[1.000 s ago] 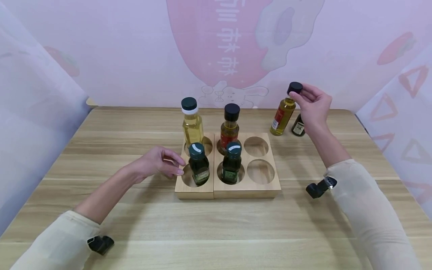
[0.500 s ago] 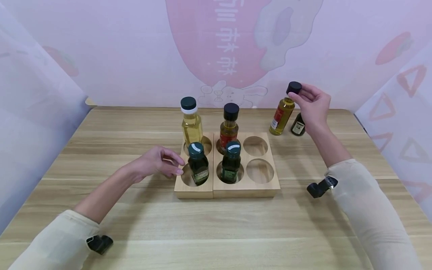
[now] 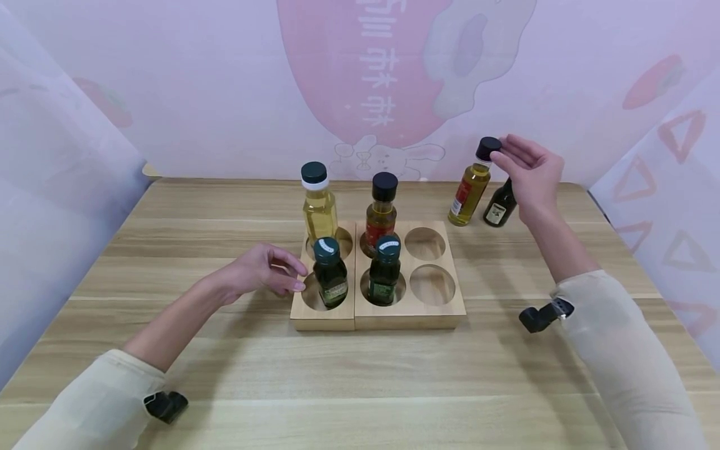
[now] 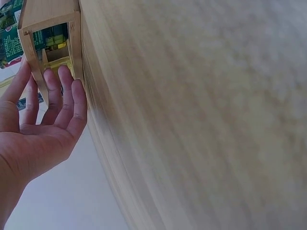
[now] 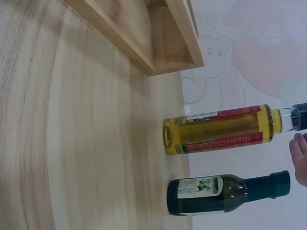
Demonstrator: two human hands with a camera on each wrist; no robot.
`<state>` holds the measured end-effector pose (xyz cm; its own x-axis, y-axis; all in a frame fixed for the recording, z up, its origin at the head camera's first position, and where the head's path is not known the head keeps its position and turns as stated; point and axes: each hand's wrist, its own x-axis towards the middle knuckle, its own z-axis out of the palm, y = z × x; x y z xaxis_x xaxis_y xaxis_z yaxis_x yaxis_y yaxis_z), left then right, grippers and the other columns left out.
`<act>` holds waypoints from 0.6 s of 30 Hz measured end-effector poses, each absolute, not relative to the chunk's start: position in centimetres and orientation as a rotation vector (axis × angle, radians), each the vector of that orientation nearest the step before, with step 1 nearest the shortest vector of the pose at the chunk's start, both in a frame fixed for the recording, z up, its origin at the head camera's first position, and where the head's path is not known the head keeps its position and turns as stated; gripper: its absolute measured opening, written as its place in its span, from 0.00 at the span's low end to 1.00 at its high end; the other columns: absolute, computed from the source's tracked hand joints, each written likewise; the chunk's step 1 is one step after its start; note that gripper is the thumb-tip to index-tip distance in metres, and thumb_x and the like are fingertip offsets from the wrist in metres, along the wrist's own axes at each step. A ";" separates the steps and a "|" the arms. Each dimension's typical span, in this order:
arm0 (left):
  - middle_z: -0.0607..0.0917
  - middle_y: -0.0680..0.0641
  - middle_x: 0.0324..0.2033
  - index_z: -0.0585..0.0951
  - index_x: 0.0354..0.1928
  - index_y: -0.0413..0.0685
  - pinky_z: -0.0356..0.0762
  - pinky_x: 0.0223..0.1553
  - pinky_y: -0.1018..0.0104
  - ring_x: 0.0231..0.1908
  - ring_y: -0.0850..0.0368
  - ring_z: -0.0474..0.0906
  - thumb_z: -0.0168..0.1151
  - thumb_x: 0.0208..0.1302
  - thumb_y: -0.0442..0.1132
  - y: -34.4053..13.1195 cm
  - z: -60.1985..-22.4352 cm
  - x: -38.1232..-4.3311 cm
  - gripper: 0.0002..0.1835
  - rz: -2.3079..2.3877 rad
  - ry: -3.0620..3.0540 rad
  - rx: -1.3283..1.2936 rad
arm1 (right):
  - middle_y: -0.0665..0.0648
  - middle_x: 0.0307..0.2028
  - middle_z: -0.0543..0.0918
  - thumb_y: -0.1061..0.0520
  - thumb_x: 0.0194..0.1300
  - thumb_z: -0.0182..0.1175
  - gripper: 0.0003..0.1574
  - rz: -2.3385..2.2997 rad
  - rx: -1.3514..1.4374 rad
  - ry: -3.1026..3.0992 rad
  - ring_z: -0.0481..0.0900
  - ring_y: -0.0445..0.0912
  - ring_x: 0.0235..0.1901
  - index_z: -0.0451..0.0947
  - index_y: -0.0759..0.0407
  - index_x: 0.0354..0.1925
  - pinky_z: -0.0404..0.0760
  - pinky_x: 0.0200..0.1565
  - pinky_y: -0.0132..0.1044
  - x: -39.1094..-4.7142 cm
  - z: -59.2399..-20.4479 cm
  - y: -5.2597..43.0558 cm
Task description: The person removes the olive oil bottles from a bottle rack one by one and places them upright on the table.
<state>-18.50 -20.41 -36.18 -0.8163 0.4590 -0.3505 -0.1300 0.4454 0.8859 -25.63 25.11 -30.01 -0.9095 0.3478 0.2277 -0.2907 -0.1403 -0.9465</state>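
Golden bottle (image 3: 471, 190) stands apart from rack (image 3: 410, 322), near table's (image 3: 253, 369) back edge, left hand (image 3: 261, 273) and right hand (image 3: 533, 177) loosely spread.

Can pass along the tabletop (image 3: 349, 381) in front of the wooden rack (image 3: 410, 322), or down into its two right-hand holes. Meets two green-capped bottles (image 3: 330, 273) farther left, with the pale oil bottle (image 3: 320, 212) and red-labelled bottle (image 3: 382, 217) behind; at the left edge, meets the left hand (image 3: 270, 269). Finds only a narrow gap between golden bottle (image 3: 470, 192) and dark bottle (image 3: 499, 207), with the right hand (image 3: 532, 175) close beside.
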 end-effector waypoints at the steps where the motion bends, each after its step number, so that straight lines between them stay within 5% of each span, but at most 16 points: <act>1: 0.86 0.45 0.39 0.83 0.50 0.30 0.87 0.43 0.57 0.37 0.50 0.85 0.76 0.60 0.34 -20.4 -36.2 -18.5 0.19 1.381 2.142 0.273 | 0.56 0.47 0.90 0.74 0.57 0.73 0.26 2.104 -0.050 -1.701 0.89 0.41 0.46 0.83 0.68 0.55 0.82 0.53 0.29 -25.5 -29.9 25.1; 18: 0.86 0.46 0.39 0.84 0.50 0.31 0.87 0.42 0.57 0.36 0.51 0.85 0.77 0.60 0.34 -20.6 -36.3 -18.5 0.19 1.376 2.143 0.285 | 0.62 0.44 0.90 0.75 0.51 0.76 0.24 2.170 0.053 -1.525 0.90 0.47 0.44 0.86 0.69 0.48 0.84 0.51 0.34 -23.8 -28.0 24.5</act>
